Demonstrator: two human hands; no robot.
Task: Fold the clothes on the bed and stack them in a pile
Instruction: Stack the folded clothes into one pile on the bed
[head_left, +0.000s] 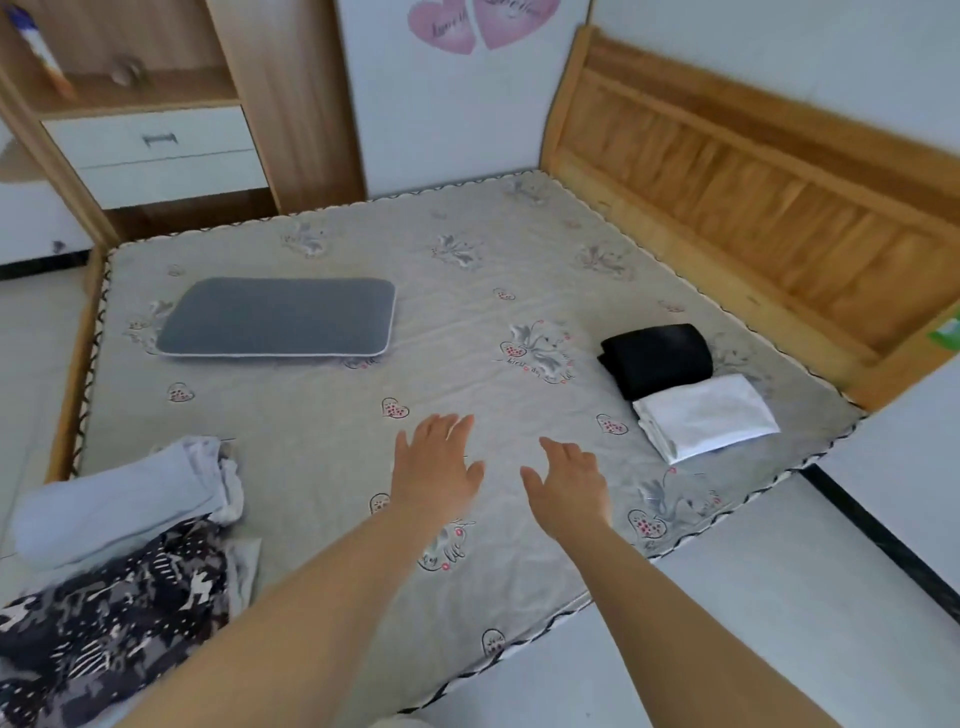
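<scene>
Patterned garment (109, 618) nearest; pale one (119, 499) perhaps touching; pillow (278, 318) beyond.

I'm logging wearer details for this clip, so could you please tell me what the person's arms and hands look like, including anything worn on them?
Both forearms are bare right down to the picture's lower edge, with no sleeve showing. The left hand and right hand wear no gloves, and I can see no ring, watch, bracelet or marking on either. Any clothing further up the arms is out of view.

Two folded garments (685, 389), two unfolded garments (119, 561), one cushion (278, 318), two hands (436, 467).
</scene>
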